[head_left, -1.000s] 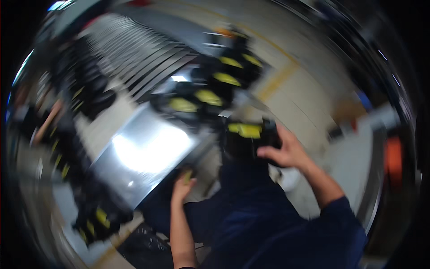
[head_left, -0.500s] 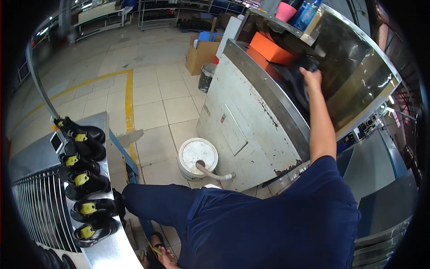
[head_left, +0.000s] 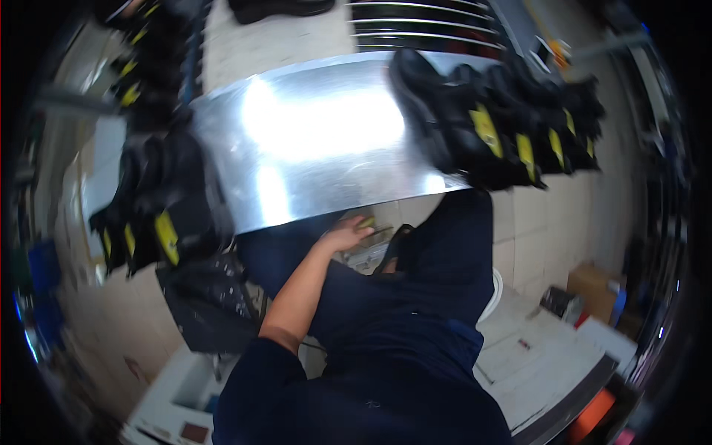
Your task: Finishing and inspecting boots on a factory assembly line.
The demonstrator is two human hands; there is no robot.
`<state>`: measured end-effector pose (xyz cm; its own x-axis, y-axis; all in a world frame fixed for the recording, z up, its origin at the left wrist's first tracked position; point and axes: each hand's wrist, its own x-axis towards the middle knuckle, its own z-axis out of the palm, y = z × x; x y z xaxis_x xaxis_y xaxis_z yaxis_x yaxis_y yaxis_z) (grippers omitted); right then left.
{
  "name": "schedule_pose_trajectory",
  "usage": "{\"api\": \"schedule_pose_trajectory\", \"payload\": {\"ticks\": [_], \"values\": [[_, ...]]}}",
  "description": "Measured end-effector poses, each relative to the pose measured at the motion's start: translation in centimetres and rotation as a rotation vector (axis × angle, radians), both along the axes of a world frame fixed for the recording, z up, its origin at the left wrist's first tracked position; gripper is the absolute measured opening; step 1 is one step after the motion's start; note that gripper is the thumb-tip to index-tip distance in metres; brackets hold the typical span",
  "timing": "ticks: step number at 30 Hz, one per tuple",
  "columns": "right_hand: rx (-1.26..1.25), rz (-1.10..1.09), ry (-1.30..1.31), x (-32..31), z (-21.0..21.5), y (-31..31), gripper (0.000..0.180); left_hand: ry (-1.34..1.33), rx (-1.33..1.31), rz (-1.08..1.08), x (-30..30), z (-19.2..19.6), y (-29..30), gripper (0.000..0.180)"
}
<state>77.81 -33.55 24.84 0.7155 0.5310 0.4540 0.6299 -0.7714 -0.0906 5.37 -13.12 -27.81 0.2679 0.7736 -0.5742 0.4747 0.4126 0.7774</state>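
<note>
My left hand (head_left: 347, 235) is low in front of me, beneath the near edge of a shiny metal tabletop (head_left: 326, 163). Its fingers are closed around a small tool with a yellow-green handle (head_left: 366, 222); a thin dark part seems to stick out of it, too blurred to name. Along the right of the tabletop stands a row of black shoes (head_left: 452, 122) with yellow patches inside. More black shoes (head_left: 174, 196) with yellow patches are at its left end. My right hand is out of view.
Metal rods (head_left: 423, 22) form a rack beyond the tabletop. A white machine cabinet (head_left: 541, 356) is at the lower right, with an orange box (head_left: 592, 415) by it. Further right is a cardboard box (head_left: 593, 293). Part of a white bucket (head_left: 494, 297) shows beside my leg.
My view has swung left from the machine to the metal tabletop. My right hand, earlier on a black shoe inside the machine, has left the view. My left hand still holds the yellow-green tool.
</note>
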Motion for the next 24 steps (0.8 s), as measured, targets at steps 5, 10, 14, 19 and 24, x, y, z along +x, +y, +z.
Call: {"api": "schedule_pose_trajectory", "payload": {"ticks": [5, 10, 14, 19, 24], "values": [[0.211, 0.620, 0.177, -9.1, -7.9, 7.0, 0.066, -0.012, 0.205, -0.049, 2.6, 5.9, -0.5, 0.055], [-0.177, 1.286, 0.511, -26.0, -22.5, 14.7, 0.037, -0.468, 0.038, 0.133, 6.1, 19.9, 0.1, 0.045], [-0.211, 1.344, 1.396, -48.9, -24.7, 21.3, 0.077, -0.771, 0.216, 0.364, 6.8, 25.7, -1.9, 0.053], [-0.081, 1.605, 1.400, -59.0, -24.3, 27.4, 0.067, -1.051, 0.455, 0.950, 4.6, 25.8, -0.7, 0.053], [-0.190, 1.613, 1.263, -62.3, -23.3, 30.7, 0.049, -0.503, 0.689, 0.983, 3.1, 28.9, 1.0, 0.050]]}}
